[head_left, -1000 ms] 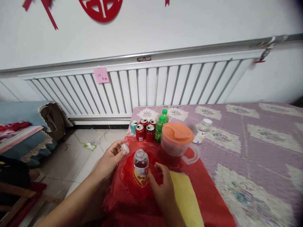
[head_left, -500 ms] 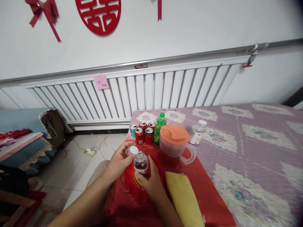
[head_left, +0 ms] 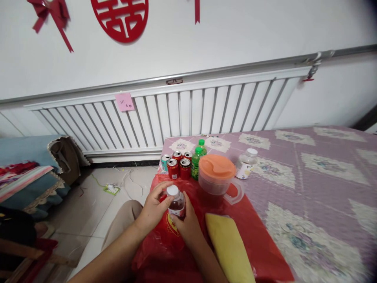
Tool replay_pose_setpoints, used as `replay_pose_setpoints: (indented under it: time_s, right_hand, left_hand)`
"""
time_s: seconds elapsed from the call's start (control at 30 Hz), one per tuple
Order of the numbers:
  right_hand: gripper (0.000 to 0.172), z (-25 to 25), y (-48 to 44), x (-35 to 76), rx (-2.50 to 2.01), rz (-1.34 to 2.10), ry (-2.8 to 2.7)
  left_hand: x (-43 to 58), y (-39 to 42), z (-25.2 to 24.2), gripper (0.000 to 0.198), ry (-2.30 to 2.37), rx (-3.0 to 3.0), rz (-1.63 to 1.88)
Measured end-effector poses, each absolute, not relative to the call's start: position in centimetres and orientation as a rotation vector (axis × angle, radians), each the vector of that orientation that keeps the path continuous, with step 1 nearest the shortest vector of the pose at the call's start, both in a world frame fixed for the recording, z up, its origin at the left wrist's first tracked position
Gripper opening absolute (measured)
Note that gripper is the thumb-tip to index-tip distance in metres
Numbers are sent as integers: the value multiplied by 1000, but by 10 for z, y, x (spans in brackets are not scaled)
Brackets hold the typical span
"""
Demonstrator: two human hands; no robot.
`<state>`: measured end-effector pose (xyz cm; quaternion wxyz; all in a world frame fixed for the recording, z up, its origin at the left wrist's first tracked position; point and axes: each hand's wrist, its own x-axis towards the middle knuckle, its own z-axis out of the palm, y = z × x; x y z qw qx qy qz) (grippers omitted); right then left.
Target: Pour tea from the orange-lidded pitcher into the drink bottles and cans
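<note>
My right hand (head_left: 186, 223) is wrapped round a small clear bottle (head_left: 177, 205) of dark liquid with a pale label, held upright above the red plastic sheet (head_left: 165, 259). On the bottle's mouth sits a white cap (head_left: 172, 191), and the fingers of my left hand (head_left: 154, 208) are closed about it. Just beyond, to the right, stands a clear pitcher (head_left: 213, 186) with an orange lid (head_left: 217, 166). A folded yellow cloth (head_left: 229, 247) lies to the right of my right forearm.
Several open drink cans (head_left: 173, 169) stand at the table's far left corner, beside two green-capped bottles (head_left: 195, 163). A white-capped clear bottle (head_left: 246, 164) is right of the pitcher. Behind the table runs a white radiator (head_left: 188, 112). Cables and a power strip (head_left: 112, 189) lie on the floor.
My left hand has brought the white cap from beside the bottle's open mouth onto it. My right hand still holds the bottle in nearly the same place.
</note>
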<state>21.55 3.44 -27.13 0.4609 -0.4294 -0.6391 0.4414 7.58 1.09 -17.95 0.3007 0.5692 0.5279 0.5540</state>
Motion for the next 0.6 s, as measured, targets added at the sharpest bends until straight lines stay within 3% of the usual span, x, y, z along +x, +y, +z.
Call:
replay_pose_setpoints:
  time_s: [0.6]
  right_hand:
    - [80, -267, 36, 220, -1028, 1121, -1591]
  left_hand:
    - [67, 13, -180, 32, 1365, 1656, 1366]
